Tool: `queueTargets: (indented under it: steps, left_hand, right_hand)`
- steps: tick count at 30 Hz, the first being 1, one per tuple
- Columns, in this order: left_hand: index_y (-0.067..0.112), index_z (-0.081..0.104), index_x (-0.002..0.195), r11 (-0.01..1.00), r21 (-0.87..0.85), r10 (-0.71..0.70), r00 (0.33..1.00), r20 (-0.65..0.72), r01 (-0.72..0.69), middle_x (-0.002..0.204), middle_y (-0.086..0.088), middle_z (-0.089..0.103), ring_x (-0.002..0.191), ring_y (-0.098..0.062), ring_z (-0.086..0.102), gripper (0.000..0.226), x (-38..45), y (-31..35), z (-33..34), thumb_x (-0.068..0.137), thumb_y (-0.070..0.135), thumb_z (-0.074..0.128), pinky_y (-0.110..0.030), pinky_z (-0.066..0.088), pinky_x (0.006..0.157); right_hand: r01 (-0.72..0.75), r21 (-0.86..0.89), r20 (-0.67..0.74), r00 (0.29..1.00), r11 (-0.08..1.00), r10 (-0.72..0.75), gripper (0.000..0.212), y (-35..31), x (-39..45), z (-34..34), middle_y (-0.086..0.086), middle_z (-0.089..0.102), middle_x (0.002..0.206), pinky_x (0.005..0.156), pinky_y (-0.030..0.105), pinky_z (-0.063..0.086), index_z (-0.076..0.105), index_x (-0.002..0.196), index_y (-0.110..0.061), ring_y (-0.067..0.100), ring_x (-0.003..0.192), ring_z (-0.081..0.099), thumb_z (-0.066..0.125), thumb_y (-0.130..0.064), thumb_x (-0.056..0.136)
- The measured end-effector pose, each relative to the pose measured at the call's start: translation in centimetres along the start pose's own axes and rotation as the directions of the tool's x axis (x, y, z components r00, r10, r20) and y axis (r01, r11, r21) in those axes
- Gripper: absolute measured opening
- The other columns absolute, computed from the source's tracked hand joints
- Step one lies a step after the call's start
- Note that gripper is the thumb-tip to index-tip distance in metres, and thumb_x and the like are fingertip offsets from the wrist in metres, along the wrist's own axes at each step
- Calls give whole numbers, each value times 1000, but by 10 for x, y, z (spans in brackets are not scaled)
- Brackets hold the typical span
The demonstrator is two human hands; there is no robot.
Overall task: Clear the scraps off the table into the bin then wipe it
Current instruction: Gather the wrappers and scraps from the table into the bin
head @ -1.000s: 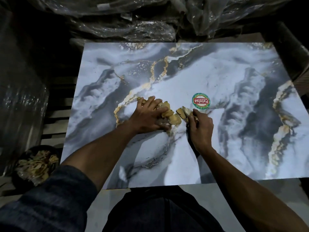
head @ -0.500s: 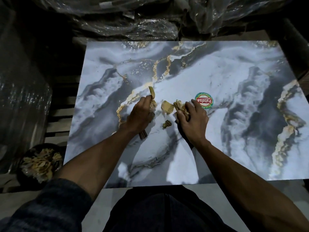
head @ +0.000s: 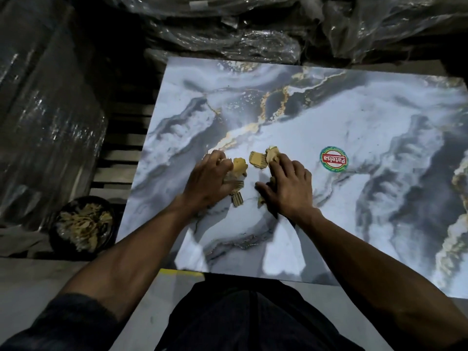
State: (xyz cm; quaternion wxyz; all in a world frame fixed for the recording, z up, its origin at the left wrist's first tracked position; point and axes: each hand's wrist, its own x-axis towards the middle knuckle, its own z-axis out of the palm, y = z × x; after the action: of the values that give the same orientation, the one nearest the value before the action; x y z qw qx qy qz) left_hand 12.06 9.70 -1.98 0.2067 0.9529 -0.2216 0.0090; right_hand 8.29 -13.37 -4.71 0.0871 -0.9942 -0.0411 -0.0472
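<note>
Tan corrugated cardboard scraps (head: 257, 158) lie in a small cluster on the marble-patterned table (head: 354, 127). My left hand (head: 211, 181) curls over scraps at the cluster's left side, with one piece (head: 237, 200) poking out below it. My right hand (head: 286, 187) covers the right side, its fingers bent over a scrap (head: 272, 154) at their tips. One scrap lies loose between the two hands. A round black bin (head: 81, 224) holding several scraps stands on the floor at the table's left front corner.
A round red and green sticker (head: 333, 159) is stuck to the table right of my hands. Plastic-wrapped bundles (head: 228, 41) crowd the far side and the left. A slatted pallet (head: 121, 148) lies between the table and the wrapped goods.
The scrap pile has broken into separate pieces and my hands have drawn slightly apart. The view has swung left, bringing the bin more into sight.
</note>
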Motion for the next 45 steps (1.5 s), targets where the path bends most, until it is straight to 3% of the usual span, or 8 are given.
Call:
queueTargets:
  steps: [5,10,20,25,31,35,40,45]
  left_hand:
    - [20,55,115,990,81,113,992,51,-117,137,-6,46,122,-30,45,59,-16,-3,5,74,62,61,-40,42,92]
    - [27,41,129,978,180,83,990,117,-103,137,-3,44,119,-27,42,84,-24,0,16,68,84,48,-40,40,87]
    - [20,46,103,992,106,63,998,-22,-60,102,-13,60,97,-36,57,31,-6,-1,23,74,29,49,-39,50,73]
    - [7,55,106,986,-103,-129,991,45,133,100,-17,54,89,-36,55,47,4,6,9,62,2,68,-39,44,70]
    - [23,35,88,943,-226,-271,957,-106,242,88,-2,45,80,-30,50,24,1,-4,-5,87,4,48,-31,30,63]
    - [22,34,87,928,-277,-304,937,-175,249,85,-1,42,77,-27,45,17,3,-6,-11,99,16,44,-29,21,63]
    - [15,45,99,966,-100,-249,962,-110,239,100,-9,48,87,-40,54,15,5,-5,-14,90,10,56,-38,43,67]
    - [8,53,106,996,51,-72,993,-95,77,117,-16,53,82,-44,58,24,9,9,-15,84,0,47,-42,46,62]
  right_hand:
    - [83,-20,-87,993,996,-85,31,10,16,1,11,59,114,68,40,39,61,102,-12,36,88,52,51,-42,95]
    - [104,23,-57,993,994,-103,18,18,27,-1,13,60,97,51,35,39,59,91,-7,38,78,53,62,-25,93]
    - [-315,536,-33,919,783,392,22,9,48,-29,11,68,106,76,35,43,64,111,-14,31,98,62,53,-28,98]
    - [-171,368,68,985,914,156,42,-4,68,-36,10,57,127,86,38,42,49,140,-21,32,112,55,49,-34,100]
    - [-44,169,205,979,985,9,38,-13,69,-23,4,49,116,67,35,45,57,108,-24,30,107,49,48,-56,89]
    - [16,35,167,986,999,-22,56,-16,60,-12,2,49,124,67,34,42,55,120,-25,28,119,38,49,-68,85]
    - [58,42,91,994,997,-62,39,-21,49,-7,7,56,117,69,38,50,61,115,-17,35,108,47,57,-47,89]
    - [157,37,118,980,987,-160,38,-19,36,-12,12,58,116,57,32,32,61,111,-10,38,101,50,73,-25,78]
